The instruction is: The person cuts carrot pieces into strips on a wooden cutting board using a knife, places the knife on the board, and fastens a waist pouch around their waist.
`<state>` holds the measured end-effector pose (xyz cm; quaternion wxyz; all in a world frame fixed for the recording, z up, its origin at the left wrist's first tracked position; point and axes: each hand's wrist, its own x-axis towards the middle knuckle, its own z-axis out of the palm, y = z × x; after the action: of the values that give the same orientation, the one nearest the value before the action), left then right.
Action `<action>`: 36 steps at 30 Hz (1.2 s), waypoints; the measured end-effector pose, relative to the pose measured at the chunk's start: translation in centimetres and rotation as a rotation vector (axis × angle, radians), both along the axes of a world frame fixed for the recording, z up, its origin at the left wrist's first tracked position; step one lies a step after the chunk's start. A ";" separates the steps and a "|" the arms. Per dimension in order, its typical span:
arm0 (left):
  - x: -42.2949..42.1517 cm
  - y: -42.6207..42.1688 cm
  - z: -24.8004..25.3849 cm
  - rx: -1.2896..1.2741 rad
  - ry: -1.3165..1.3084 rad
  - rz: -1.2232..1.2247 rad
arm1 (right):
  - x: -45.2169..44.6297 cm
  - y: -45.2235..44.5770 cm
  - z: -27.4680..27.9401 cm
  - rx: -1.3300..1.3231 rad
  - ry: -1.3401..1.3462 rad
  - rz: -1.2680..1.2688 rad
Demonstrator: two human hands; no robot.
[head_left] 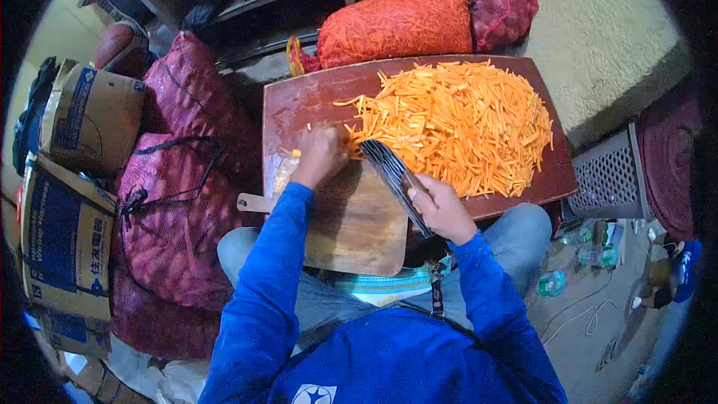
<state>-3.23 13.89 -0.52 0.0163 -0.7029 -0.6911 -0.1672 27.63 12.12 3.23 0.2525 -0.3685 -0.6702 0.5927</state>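
Note:
My left hand (323, 154) is closed at the upper left of the wooden cutting board (348, 228), its fingertips beside a few orange strips. Whatever it may hold is hidden. In my right hand (440, 208) is a dark, wide-bladed knife (393, 179), its blade reaching over the board's upper right edge toward the strips. A large heap of thin orange strips (467, 123) lies on the dark red table (292, 101), right of and beyond the board. Something clear and shiny (285, 172) lies beside my left wrist.
Red mesh sacks (179, 217) stand at the left beside cardboard boxes (63, 232). A filled orange mesh bag (396, 30) lies behind the table. A grey crate (609, 179) and plastic bottles (552, 283) are at the right. The board rests near my knees.

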 end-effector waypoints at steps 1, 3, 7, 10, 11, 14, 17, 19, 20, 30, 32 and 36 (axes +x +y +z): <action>0.3 0.7 -0.6 -0.124 0.093 0.025 | -0.1 0.0 -0.2 0.072 -0.001 0.008; 0.9 1.1 -1.3 0.073 0.023 -0.063 | 0.0 0.0 -0.5 0.140 0.000 0.008; 2.0 1.3 1.0 -0.080 -0.057 -0.030 | 0.4 0.0 0.0 0.058 -0.044 0.012; 1.0 0.4 1.0 -0.039 -0.301 -0.092 | 0.6 0.2 0.2 0.051 -0.041 -0.011; 0.5 -0.1 0.3 0.048 -0.446 -0.134 | 0.7 0.3 0.1 0.105 -0.034 -0.025; 1.5 -2.5 1.5 0.061 -0.626 -0.005 | 0.7 0.3 0.3 0.126 -0.029 -0.035; 3.1 -4.9 1.6 0.014 -0.686 -0.009 | 0.5 0.0 0.6 0.054 -0.037 -0.025; 3.9 -5.9 1.2 -0.003 -0.715 -0.008 | 0.4 0.0 0.6 0.098 -0.026 -0.041; 4.0 -6.1 0.7 0.036 -0.665 -0.011 | 0.5 -0.1 0.9 0.053 -0.046 -0.034; 6.3 -9.6 2.2 0.037 -0.741 0.236 | 0.6 -0.7 0.7 0.175 -0.061 -0.025; 6.0 -11.0 2.3 -0.036 -0.678 0.175 | 0.5 -1.4 2.1 0.140 -0.096 0.000; 5.0 -12.5 0.4 0.023 -0.625 0.100 | 0.2 -2.8 3.7 0.190 -0.149 0.080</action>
<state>1.75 1.41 -0.10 -0.1809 -0.5823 -0.6946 -0.3818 27.86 9.36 6.95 0.2117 -0.3588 -0.7545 0.5071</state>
